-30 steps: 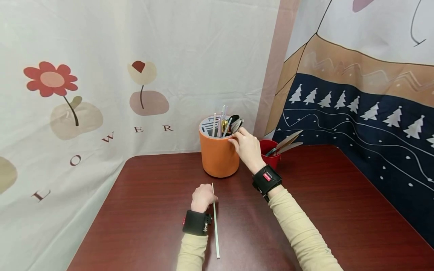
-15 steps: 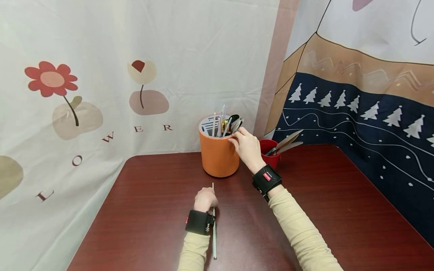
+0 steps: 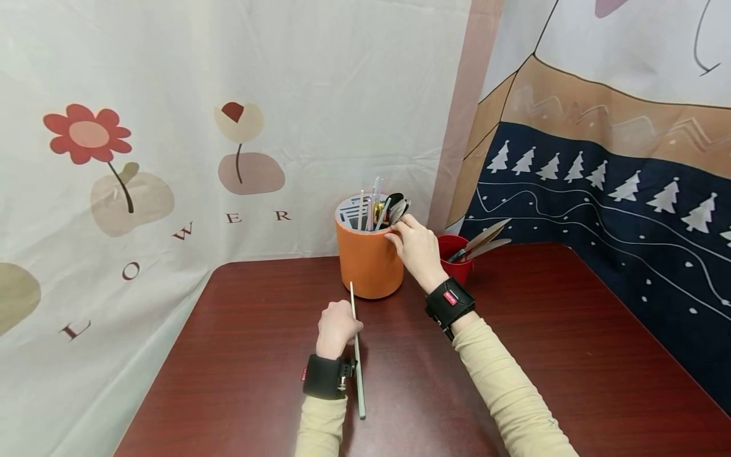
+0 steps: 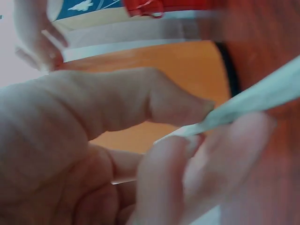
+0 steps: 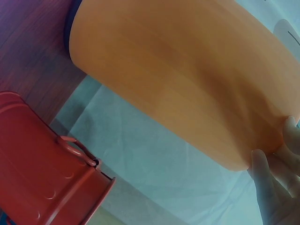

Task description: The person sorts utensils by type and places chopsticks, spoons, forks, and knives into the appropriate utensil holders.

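Observation:
My left hand pinches a thin pale green stick above the table; its exact kind is unclear. In the left wrist view, thumb and fingertips close on the stick, which is blurred. The stick's far end reaches up in front of an orange cylindrical utensil holder. My right hand grips that holder's rim at the right, thumb toward the front. Standing in the slotted white top are clear straws, a pale stick and several spoons, partly hidden by the right hand.
A small red bucket with long flat-bladed pieces stands right of the orange holder, behind my right wrist. The dark red wooden table meets printed cloth hangings at its back and right edges.
My left hand first shifts slightly right and nearer, then moves forward and a little left with the stick. The stick's far end now overlaps the holder's base. The right hand stays on the rim.

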`<state>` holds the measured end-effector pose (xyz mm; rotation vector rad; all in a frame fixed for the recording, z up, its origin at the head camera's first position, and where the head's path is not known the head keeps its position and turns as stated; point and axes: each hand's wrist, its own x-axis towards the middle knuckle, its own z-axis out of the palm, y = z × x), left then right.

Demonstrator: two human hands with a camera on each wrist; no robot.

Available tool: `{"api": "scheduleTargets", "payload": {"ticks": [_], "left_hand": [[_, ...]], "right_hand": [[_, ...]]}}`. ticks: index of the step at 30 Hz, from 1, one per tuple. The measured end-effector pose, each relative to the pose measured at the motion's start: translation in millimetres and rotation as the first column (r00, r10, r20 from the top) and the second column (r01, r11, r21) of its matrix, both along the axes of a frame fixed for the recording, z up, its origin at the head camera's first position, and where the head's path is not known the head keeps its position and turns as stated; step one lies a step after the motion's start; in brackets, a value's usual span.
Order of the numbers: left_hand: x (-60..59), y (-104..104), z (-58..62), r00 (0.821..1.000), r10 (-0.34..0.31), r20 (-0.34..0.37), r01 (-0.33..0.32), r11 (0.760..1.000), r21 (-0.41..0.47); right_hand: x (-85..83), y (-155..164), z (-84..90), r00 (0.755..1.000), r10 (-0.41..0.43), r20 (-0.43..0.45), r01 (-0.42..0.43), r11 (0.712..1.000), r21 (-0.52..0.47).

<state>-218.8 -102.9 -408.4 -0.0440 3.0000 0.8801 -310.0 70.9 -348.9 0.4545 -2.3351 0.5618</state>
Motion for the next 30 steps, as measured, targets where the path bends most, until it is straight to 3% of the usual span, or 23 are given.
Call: {"api": "scheduleTargets", "payload": {"ticks": [3,7,12,15,18,23,27,30], "left_hand": [[3.3,-2,10.1,0.994,0.043,-0.102,-0.045,0.999,-0.012],[9.1,-3,22.5,0.971,0.09,-0.222,-0.085,0.996,0.032],[15.4,-2,35.3,0.917,0.142,-0.372,-0.119,0.989,0.084],[17.9,0,42.3,0.868,0.167,-0.467,-0.13,0.985,0.112],[20.2,2,48.1,0.809,0.191,-0.556,-0.124,0.98,0.156],[24.3,6,58.1,0.689,0.234,-0.686,-0.093,0.967,0.236],[25.6,9,68.3,0.575,0.268,-0.773,-0.053,0.955,0.292],[25.1,11,78.3,0.474,0.285,-0.833,0.0,0.946,0.323]], "right_hand": [[0.2,0,0.2,1.0,0.001,0.005,-0.001,1.0,-0.004],[-0.2,1,0.1,1.0,0.003,0.008,-0.003,1.0,-0.01],[-0.5,1,-0.4,1.0,0.006,0.011,-0.006,1.0,-0.013],[-0.2,1,-0.3,1.0,0.007,0.014,-0.007,1.0,-0.015],[-0.6,1,-0.7,1.0,0.004,0.012,-0.004,1.0,-0.013],[-1.3,1,-1.0,1.0,0.002,0.008,-0.002,1.0,-0.006],[-1.7,1,-1.1,1.0,-0.002,0.009,0.002,1.0,0.001],[-1.7,1,-1.2,1.0,-0.004,0.011,0.004,1.0,0.002]]}}
